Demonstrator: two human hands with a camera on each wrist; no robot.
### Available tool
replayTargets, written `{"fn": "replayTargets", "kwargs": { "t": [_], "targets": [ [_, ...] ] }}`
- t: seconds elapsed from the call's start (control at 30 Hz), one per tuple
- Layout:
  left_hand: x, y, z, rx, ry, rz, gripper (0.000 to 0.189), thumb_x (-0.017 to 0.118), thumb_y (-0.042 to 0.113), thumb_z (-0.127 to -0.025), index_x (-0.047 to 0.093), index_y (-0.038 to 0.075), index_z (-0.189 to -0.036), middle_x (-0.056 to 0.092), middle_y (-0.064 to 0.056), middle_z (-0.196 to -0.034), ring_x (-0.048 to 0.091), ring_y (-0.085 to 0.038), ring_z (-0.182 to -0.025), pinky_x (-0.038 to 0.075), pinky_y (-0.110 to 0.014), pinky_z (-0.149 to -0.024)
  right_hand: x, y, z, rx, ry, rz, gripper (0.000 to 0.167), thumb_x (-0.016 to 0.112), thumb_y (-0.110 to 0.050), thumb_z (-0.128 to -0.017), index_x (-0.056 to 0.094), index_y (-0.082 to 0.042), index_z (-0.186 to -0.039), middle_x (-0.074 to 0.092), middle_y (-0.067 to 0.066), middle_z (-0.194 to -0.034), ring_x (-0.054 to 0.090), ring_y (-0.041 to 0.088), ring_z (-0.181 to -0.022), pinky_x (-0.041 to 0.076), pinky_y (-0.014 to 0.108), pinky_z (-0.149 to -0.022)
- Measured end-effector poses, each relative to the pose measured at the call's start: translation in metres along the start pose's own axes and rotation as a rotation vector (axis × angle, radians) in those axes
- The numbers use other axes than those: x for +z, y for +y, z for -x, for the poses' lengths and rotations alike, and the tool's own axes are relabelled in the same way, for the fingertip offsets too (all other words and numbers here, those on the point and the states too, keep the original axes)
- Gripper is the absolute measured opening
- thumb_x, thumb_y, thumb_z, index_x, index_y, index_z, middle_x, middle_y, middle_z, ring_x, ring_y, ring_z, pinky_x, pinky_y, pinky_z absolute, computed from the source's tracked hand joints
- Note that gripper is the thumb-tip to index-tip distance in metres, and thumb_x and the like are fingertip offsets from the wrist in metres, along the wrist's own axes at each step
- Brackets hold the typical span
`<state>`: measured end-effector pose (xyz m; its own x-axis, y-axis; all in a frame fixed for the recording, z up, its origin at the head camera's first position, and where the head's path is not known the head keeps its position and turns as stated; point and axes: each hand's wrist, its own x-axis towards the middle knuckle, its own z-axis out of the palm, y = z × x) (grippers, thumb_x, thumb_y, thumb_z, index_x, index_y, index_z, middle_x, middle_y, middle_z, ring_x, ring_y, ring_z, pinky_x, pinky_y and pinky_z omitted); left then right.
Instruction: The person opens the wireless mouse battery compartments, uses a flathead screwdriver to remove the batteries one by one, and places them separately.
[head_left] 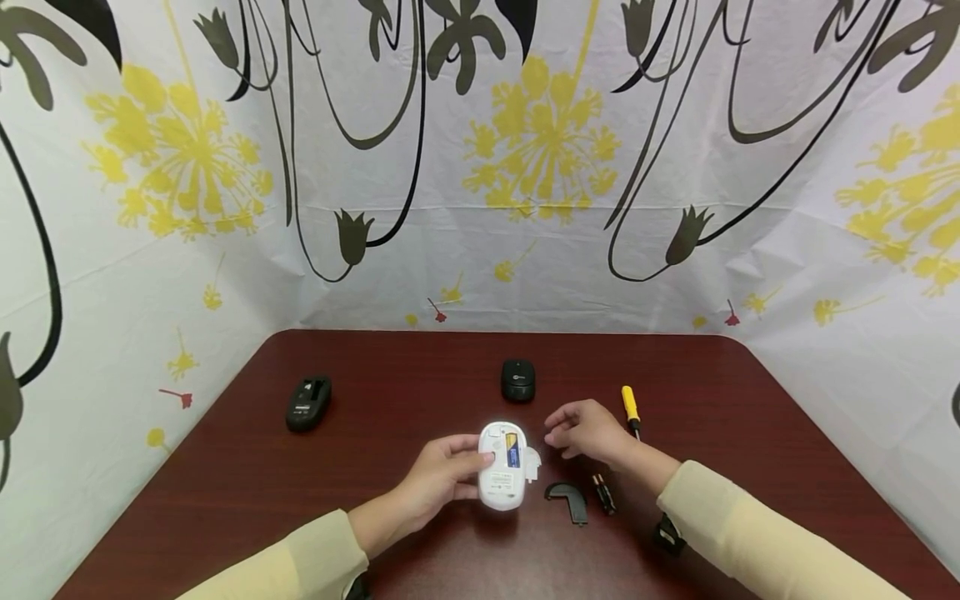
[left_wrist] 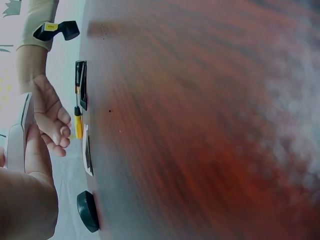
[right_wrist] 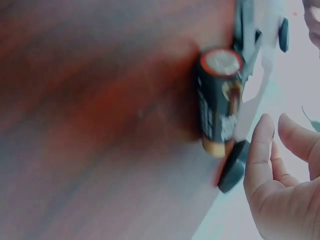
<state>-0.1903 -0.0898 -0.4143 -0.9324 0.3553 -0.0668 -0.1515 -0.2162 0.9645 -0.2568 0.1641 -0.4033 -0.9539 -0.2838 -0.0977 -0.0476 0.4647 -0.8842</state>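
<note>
- Your left hand grips the white mouse, underside up, raised over the table.
- The mouse's long axis points roughly away from you; the blue-and-yellow cell in its slot runs the same way.
- Your right hand holds nothing, fingers loosely bent, just beyond the mouse's right edge and apart from it: that sideways gap matters most.
- A white piece shows in the gap; whether it joins the mouse, you can't tell.
- The black battery lies nearer your right hand than your left.

The left black mouse and central black mouse sit well apart before flowered white cloth
</note>
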Motion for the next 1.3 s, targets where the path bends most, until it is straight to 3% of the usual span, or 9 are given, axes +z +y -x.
{"fn": "replayTargets", "kwargs": {
  "t": [0.4,0.63,0.93,1.3],
  "targets": [
    [0.000,0.001,0.000,0.005,0.005,-0.008,0.042,0.064,0.007,-0.091,0.052,-0.013,-0.127,0.067,-0.015,-0.104,0.067,-0.022,-0.088,0.058,-0.041,-0.075,-0.043,-0.001,0.000,0.003,0.068,-0.078,0.033,0.069,-0.005,-0.090,0.059,0.012,-0.116,0.065,0.013,-0.094,0.064,0.036,-0.093,0.058,0.041,-0.074],
    [-0.002,0.000,0.000,0.004,0.008,-0.014,0.042,0.065,0.007,-0.090,0.053,-0.012,-0.126,0.067,-0.016,-0.104,0.067,-0.022,-0.087,0.058,-0.041,-0.074,-0.072,0.000,0.000,0.022,0.107,-0.096,0.037,0.067,-0.009,-0.092,0.057,0.009,-0.122,0.066,0.019,-0.109,0.061,0.038,-0.104,0.055,0.045,-0.083],
    [-0.003,0.000,0.000,0.007,0.002,-0.017,0.043,0.066,0.008,-0.090,0.054,-0.013,-0.125,0.067,-0.016,-0.104,0.067,-0.023,-0.088,0.058,-0.041,-0.075,-0.108,0.012,-0.005,0.098,0.177,-0.073,0.045,0.067,-0.018,-0.094,0.054,0.009,-0.127,0.061,0.023,-0.119,0.062,0.032,-0.105,0.052,0.046,-0.090],
    [-0.004,-0.001,0.001,-0.003,0.006,-0.012,0.043,0.066,0.009,-0.090,0.054,-0.012,-0.125,0.067,-0.016,-0.104,0.067,-0.023,-0.088,0.058,-0.041,-0.075,-0.126,0.039,-0.017,0.178,0.231,-0.110,0.042,0.065,-0.012,-0.094,0.052,0.014,-0.124,0.066,0.017,-0.108,0.066,0.026,-0.094,0.056,0.038,-0.081]
  ]
}}
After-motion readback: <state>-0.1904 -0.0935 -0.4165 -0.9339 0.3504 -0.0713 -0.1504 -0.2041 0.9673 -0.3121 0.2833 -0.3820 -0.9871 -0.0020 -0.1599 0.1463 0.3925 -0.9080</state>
